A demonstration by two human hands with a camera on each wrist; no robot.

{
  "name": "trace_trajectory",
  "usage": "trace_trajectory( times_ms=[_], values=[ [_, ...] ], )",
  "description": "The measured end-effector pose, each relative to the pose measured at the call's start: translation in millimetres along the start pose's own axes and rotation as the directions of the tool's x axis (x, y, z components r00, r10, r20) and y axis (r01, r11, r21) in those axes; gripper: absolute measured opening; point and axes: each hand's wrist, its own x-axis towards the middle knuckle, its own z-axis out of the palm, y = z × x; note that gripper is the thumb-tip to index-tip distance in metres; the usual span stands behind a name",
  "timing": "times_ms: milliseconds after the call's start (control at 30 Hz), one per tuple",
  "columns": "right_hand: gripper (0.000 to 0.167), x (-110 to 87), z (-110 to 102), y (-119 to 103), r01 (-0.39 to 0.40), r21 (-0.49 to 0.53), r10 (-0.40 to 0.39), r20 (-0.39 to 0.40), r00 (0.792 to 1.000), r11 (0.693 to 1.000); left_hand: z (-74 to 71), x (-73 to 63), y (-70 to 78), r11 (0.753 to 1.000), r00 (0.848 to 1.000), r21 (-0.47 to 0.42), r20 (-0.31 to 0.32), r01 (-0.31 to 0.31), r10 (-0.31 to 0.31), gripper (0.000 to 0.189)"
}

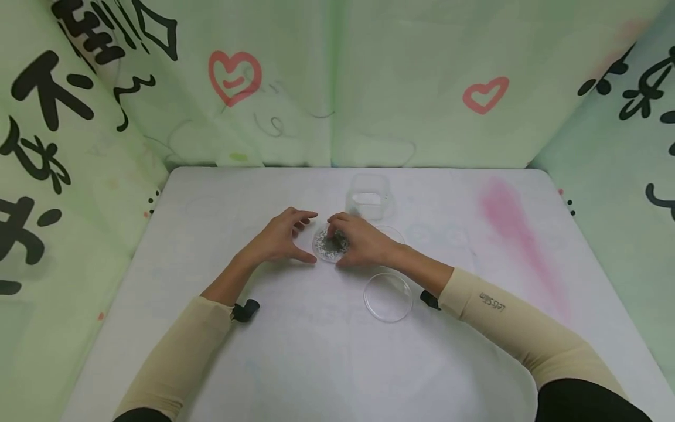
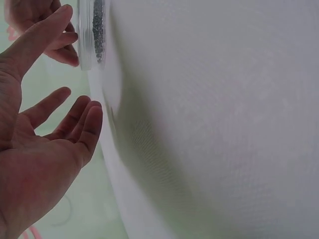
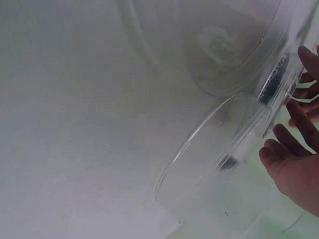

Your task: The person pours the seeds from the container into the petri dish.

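Note:
A round clear petri dish (image 1: 328,251) with dark granules lies towards the back of the white table. My right hand (image 1: 364,239) reaches over it and grips it, thumb at the near rim and index finger at the far rim. Some fingers cover part of the dish from above. In the left wrist view the petri dish (image 2: 98,31) shows edge-on, with a clear upper layer over the granules. On the dish's left side my left hand (image 1: 287,235) curves loosely, thumb and fingers apart, with nothing held.
One clear round lid or dish (image 1: 387,320) lies in front of my right forearm. Another clear round piece (image 1: 396,233) shows partly behind the right hand. A clear plastic box (image 1: 369,183) stands at the back. Printed green cloth (image 1: 401,105) hangs around the white table (image 1: 295,351).

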Motion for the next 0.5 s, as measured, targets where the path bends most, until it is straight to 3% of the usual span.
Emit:
trace_trajectory(
  times_ms=[267, 500],
  values=[
    [0.057, -14.1, -19.4, -0.1, 0.010, 0.036, -0.007, -0.076, 0.997, 0.999, 3.7, 2.3, 5.2, 1.000, 1.000, -0.008, -0.012, -0.013, 0.013, 0.098],
    [0.053, -28.2, -48.9, 8.8, -0.018, 0.029, 0.024, -0.192, 0.981, 0.999, 7.4, 9.4, 12.0, 0.995, 0.995, -0.047, -0.053, -0.087, 0.084, 0.092]
  ],
)
